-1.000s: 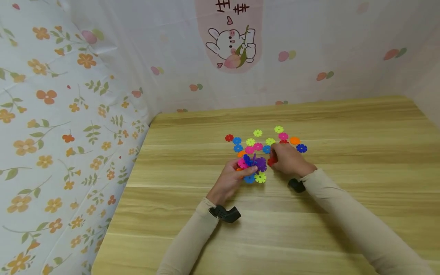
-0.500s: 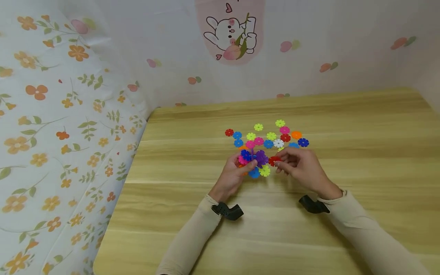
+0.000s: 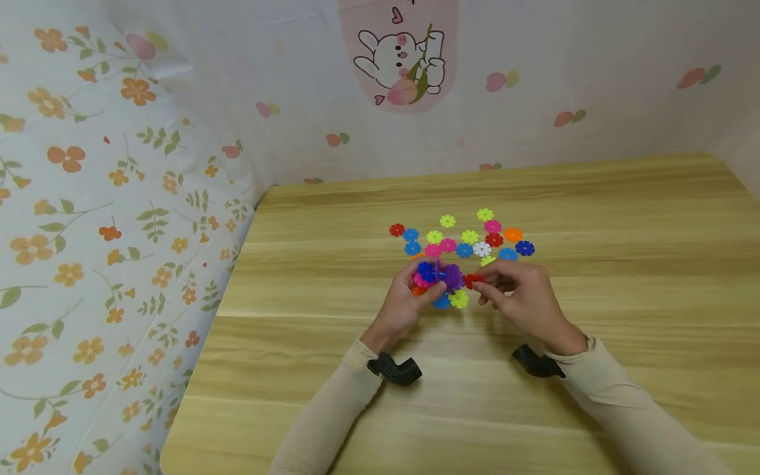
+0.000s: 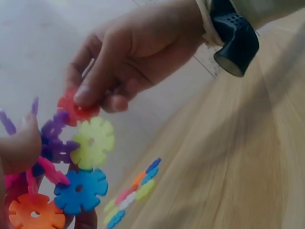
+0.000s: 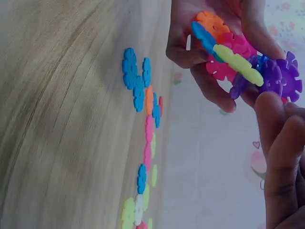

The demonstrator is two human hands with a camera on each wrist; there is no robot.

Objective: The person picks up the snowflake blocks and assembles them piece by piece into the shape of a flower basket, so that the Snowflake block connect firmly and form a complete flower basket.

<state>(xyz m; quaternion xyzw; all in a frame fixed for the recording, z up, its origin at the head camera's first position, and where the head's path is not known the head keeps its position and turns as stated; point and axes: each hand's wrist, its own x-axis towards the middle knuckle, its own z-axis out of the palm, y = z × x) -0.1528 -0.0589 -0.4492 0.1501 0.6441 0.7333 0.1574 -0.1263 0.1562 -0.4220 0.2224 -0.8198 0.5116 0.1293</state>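
Note:
My left hand (image 3: 402,307) holds a cluster of joined plastic snowflake discs above the table, thumb over it. The cluster has purple discs (image 3: 453,277), a yellow disc (image 4: 93,143), a light blue disc (image 4: 81,191), an orange disc (image 4: 35,212), and pink and dark blue ones. My right hand (image 3: 528,297) pinches a red snowflake disc (image 4: 76,112) between thumb and fingers. The red disc's edge is against or very close to a purple disc at the cluster's right side. Whether their slots interlock, I cannot tell. In the right wrist view, the fingers mostly hide the red disc.
Loose snowflake discs lie flat on the wooden table (image 3: 332,277) beyond the hands, among them a white disc (image 3: 481,249), an orange disc (image 3: 513,235) and a dark blue disc (image 3: 525,248). A patterned cloth (image 3: 237,86) hangs behind and to the left of the table.
My right hand has risen from among the loose discs with the red disc and turned, uncovering the white disc. The red disc is now at the cluster's purple side. My left hand has barely moved.

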